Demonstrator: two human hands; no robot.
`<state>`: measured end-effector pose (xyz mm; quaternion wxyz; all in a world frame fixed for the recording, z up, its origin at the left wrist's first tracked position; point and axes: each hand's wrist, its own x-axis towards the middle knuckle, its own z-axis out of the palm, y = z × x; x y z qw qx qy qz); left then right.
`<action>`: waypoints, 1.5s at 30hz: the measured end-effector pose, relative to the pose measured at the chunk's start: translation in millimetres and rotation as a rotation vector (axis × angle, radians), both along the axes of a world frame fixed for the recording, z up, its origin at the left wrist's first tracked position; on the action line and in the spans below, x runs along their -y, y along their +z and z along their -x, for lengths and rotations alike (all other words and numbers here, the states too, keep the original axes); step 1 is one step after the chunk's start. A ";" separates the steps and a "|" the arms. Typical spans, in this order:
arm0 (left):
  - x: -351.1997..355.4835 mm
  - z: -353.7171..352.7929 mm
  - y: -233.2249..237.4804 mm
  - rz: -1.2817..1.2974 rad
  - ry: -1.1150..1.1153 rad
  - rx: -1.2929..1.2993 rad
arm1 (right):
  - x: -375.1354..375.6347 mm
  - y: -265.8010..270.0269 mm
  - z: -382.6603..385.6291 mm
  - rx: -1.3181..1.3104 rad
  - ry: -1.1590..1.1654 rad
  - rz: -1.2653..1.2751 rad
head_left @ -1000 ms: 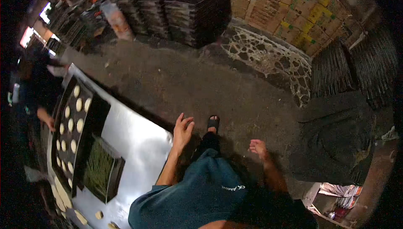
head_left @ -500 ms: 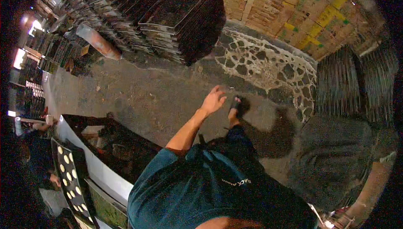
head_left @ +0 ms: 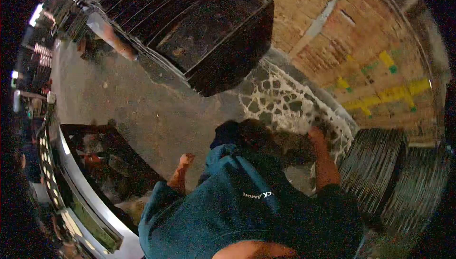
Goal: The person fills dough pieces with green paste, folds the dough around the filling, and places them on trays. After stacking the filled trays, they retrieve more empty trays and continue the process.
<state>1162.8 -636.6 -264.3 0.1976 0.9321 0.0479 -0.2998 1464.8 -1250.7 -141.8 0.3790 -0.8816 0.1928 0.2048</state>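
Observation:
My left hand (head_left: 186, 160) hangs low in front of my body, its fingers curled into a loose fist with nothing visible in them. On the other side my right hand (head_left: 317, 135) is held out over the stone-patterned strip (head_left: 285, 102). It is dark and blurred, so its fingers do not show clearly, and I see nothing held in it. Ahead of both hands stands a tall stack of dark metal trays (head_left: 213, 28), apart from them. Stacked thin dark trays (head_left: 373, 169) lie to the right of my right hand.
Cardboard boxes (head_left: 323, 7) with yellow markings line the right side. A pale metal-edged frame (head_left: 90, 188) with a dark opening is on my left. Beyond it, a tray (head_left: 44, 157) holds several pale round pieces beside another person (head_left: 31, 159). A worn cylinder (head_left: 111, 38) lies near the trays.
The tray stack looks closer and my view has turned. My left hand has drawn back from its forward reach, and its fingers have curled. My right hand has come into view.

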 end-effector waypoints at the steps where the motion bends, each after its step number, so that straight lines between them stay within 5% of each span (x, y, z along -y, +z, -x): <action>1: 4.7 -12.5 5.2 0.039 0.074 0.040 | -17.2 23.0 -54.1 0.067 0.025 -0.022; 6: 21.7 -111.2 -35.7 0.346 0.335 0.063 | -157.8 106.9 -243.4 0.215 0.223 -0.248; 10: 35.4 -229.7 -34.2 0.391 0.631 0.073 | -244.2 110.1 -287.9 0.044 0.585 -0.895; 14: 66.3 -357.6 -2.9 0.812 1.121 0.060 | -301.7 95.8 -310.2 0.043 1.053 0.049; 15: 80.5 -407.1 2.2 0.945 1.270 0.041 | -325.1 127.6 -349.5 -0.024 1.094 0.148; 17: 105.2 -465.9 6.7 1.219 1.565 0.033 | -328.8 92.6 -377.8 0.256 1.216 0.145; 18: 114.0 -495.3 -0.2 1.328 1.713 0.043 | -367.6 138.7 -385.2 0.214 1.269 0.394; 21: 140.5 -559.8 -37.6 1.625 2.137 0.174 | -403.7 89.0 -425.3 0.516 1.642 0.534; 22: 148.3 -572.8 -47.5 1.705 2.268 0.262 | -418.5 88.3 -431.3 0.971 1.719 0.442; 24: 164.2 -610.4 -71.5 1.831 2.488 0.452 | -441.3 69.9 -448.7 0.977 1.945 0.296; 28: 175.9 -669.8 -91.9 1.983 2.735 0.947 | -462.5 0.8 -480.1 0.654 2.279 0.477; 30: 177.7 -692.1 -105.0 1.988 2.799 1.178 | -464.7 8.2 -479.6 0.717 2.335 0.224; 40: 159.8 -720.5 -93.7 1.880 2.688 2.033 | -479.2 69.0 -492.3 0.458 2.493 0.002; 42: 156.9 -721.4 -68.4 1.654 3.067 1.683 | -480.3 76.9 -489.2 0.517 2.500 0.019; 44: 166.9 -724.8 -100.2 1.469 3.057 1.556 | -482.3 98.4 -485.7 0.474 2.509 0.029; 45: 169.2 -719.7 -75.9 1.413 3.225 1.387 | -478.5 101.1 -486.9 0.479 2.516 0.018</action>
